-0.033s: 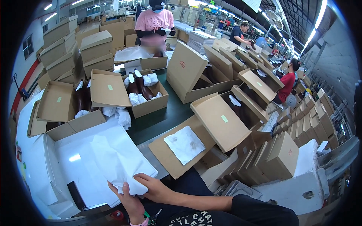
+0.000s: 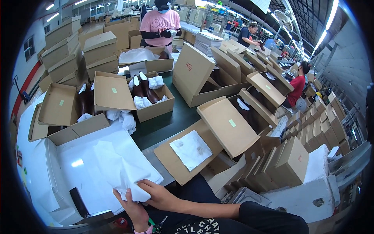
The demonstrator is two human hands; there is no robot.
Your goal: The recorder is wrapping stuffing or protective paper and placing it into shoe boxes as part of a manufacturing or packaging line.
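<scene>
The right hand (image 2: 161,197) and the left hand (image 2: 132,208) are both closing on a crumpled sheet of white tissue paper (image 2: 124,175), fingers curled around its lower edge, probably to bunch it into a ball. Just beyond the fingertips the paper is lying over a white stack of sheets (image 2: 85,160). Further beyond the fingers, an open shoe box (image 2: 154,111) is holding brown boots (image 2: 144,89).

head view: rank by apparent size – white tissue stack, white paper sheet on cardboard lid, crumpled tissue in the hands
1. Stack of white tissue sheets, largest.
2. White paper sheet on the flat cardboard lid.
3. Crumpled white tissue, partly hidden by the hands; nearness makes 2 versus 3 unsure.
</scene>
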